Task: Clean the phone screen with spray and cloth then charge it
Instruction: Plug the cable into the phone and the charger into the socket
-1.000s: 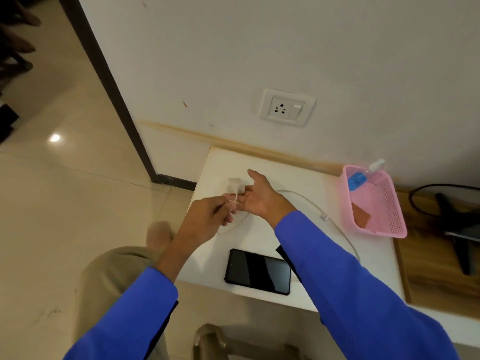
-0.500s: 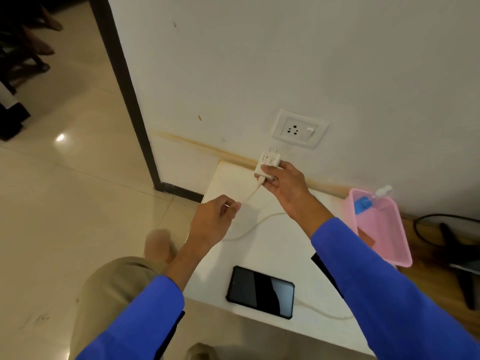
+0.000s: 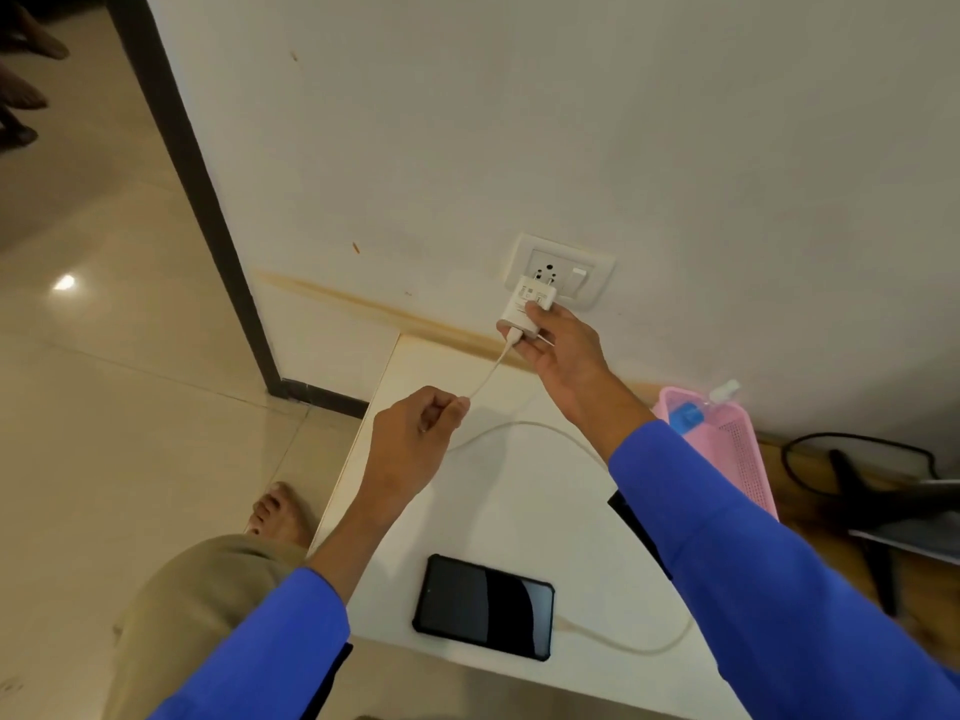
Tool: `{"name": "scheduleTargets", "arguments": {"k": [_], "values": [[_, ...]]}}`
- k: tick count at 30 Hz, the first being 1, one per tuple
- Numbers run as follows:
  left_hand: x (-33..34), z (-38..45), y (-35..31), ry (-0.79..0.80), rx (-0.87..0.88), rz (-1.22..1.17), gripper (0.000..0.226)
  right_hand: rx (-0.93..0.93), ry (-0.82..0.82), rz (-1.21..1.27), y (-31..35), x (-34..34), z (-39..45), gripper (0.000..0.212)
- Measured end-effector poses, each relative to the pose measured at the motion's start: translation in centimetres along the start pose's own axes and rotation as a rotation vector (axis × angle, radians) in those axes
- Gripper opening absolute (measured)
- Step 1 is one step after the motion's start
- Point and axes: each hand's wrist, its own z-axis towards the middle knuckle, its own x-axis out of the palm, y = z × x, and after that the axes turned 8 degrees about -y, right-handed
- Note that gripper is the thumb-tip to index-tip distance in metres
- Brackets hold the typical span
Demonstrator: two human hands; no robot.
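Note:
My right hand (image 3: 561,350) grips a white charger adapter (image 3: 527,306) and holds it against the wall socket (image 3: 563,270), its pins at the socket holes. My left hand (image 3: 415,439) pinches the white cable (image 3: 535,426) just below the adapter. The cable loops over the white table (image 3: 493,511) and runs to the right end of the black phone (image 3: 485,605), which lies face up near the front edge. A spray bottle (image 3: 701,407) lies in the pink basket (image 3: 737,449) at the back right.
A dark door frame (image 3: 208,200) borders the wall on the left, with tiled floor beyond. My foot and knee are left of the table. A black stand and cable (image 3: 857,491) sit on a wooden surface at the right.
My right hand has lifted the adapter from the table up to the wall socket. My left hand has followed, still pinching the cable. The phone has stayed in place.

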Motion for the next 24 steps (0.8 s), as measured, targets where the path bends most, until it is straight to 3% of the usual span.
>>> {"name": "scheduleTargets", "arguments": {"k": [7, 14, 24], "values": [[0.1, 0.0, -0.1, -0.005, -0.028, 0.023, 0.019, -0.049, -0.058, -0.122, -0.1, -1.0, 1.3, 0.031], [-1.7, 1.3, -0.5, -0.209, -0.092, -0.135, 0.018, -0.034, -0.083, -0.097, 0.1, -1.8, 1.2, 0.036], [-2.4, 1.4, 0.4, -0.186, -0.291, -0.157, 0.026, -0.045, -0.059, -0.196, 1.0, -2.4, 0.9, 0.038]]}}
